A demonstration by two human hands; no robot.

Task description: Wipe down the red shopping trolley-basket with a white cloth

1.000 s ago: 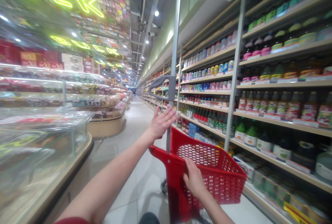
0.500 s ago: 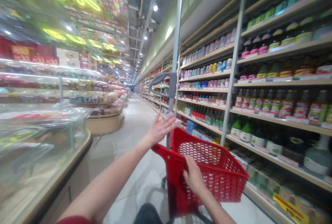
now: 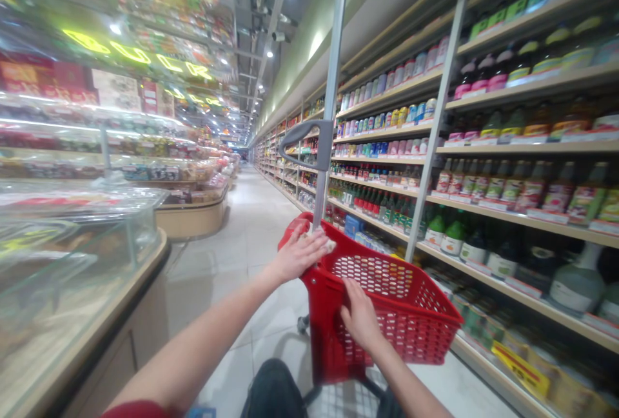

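My left hand (image 3: 300,255) lies over the red top end of a shopping cart (image 3: 416,324), beside its metal pole. A crumpled white piece, like a tissue (image 3: 331,246), pokes out at the fingertips; most of it is hidden under the hand. The fingers are fairly straight and close together. My right hand (image 3: 358,316) grips the near rim of the cart's perforated red basket, fingers hooked over the edge. Above my left hand, a grey loop-shaped handle (image 3: 305,144) is fixed to the pole (image 3: 333,63).
Shelves of bottles and cans (image 3: 503,208) line the right side, close to the cart. On the left stands a glass-sided display counter (image 3: 145,257), with more packed displays behind it. A tiled aisle (image 3: 246,202) runs ahead between them. My knee (image 3: 273,389) is below the cart.
My left hand has come down from beside the pole onto the cart's red end, with the white piece. My right hand keeps its grip on the rim. The view has shifted slightly.
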